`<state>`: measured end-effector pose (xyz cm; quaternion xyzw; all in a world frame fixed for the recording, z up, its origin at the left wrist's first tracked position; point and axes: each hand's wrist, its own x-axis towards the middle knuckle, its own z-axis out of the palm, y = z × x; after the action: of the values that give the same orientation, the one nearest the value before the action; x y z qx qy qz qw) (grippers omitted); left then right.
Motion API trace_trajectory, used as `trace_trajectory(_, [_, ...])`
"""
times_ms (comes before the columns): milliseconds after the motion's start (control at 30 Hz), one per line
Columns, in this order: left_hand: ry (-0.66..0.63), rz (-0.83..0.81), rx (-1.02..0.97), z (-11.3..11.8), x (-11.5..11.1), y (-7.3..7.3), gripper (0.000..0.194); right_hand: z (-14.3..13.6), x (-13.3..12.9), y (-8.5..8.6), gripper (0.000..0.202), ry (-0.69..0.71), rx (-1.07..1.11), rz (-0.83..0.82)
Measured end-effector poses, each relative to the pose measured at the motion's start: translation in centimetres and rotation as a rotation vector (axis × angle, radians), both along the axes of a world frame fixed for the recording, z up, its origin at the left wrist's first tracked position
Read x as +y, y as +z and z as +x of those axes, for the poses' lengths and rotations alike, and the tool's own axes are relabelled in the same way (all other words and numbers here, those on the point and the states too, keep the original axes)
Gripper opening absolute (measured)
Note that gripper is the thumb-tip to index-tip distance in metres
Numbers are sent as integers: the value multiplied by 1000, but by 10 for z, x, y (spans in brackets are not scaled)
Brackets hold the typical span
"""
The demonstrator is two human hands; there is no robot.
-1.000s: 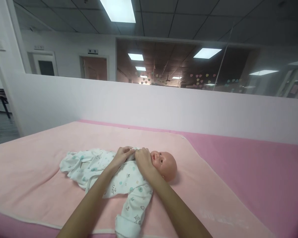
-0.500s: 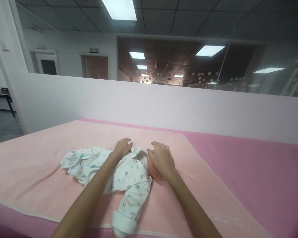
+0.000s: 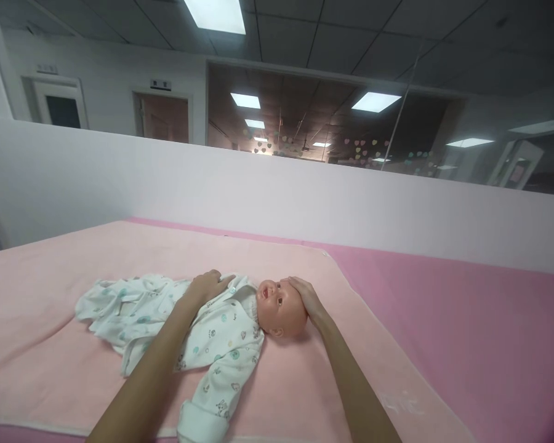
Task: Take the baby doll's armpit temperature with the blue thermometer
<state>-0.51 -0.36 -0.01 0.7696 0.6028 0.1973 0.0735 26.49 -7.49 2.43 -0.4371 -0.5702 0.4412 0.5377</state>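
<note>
A baby doll (image 3: 281, 312) lies on its back on a pale pink blanket (image 3: 305, 381), its head toward the right. It wears a white printed outfit (image 3: 221, 335), with one sleeve stretched toward the near edge. My left hand (image 3: 207, 287) rests on the chest of the outfit, fingers apart and holding nothing. Against the top of the doll's head lies my right hand (image 3: 307, 296), its fingers extended over the forehead without gripping. The doll's eyes and open mouth show between my two hands.
A darker pink mat (image 3: 443, 307) shows under and to the right of the blanket. Behind it stands a low white partition (image 3: 277, 197), with windows, doors and ceiling lights beyond.
My right hand has moved off the doll's face to the top of its head, uncovering the face. My left hand has come down onto the chest. The camera view has shifted slightly right.
</note>
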Motion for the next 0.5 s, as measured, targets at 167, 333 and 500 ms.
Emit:
trace_trajectory(167, [-89,-110,-89,-3,-7,5,61,1,-6,-10,35,7,218,-101])
trace_trajectory(333, [-121,-113,-55,-4,-5,4,78,7,-1,-16,38,47,178,-63])
trace_trajectory(500, [-123,-109,-9,-2,-5,5,81,15,7,-19,37,-159,118,63])
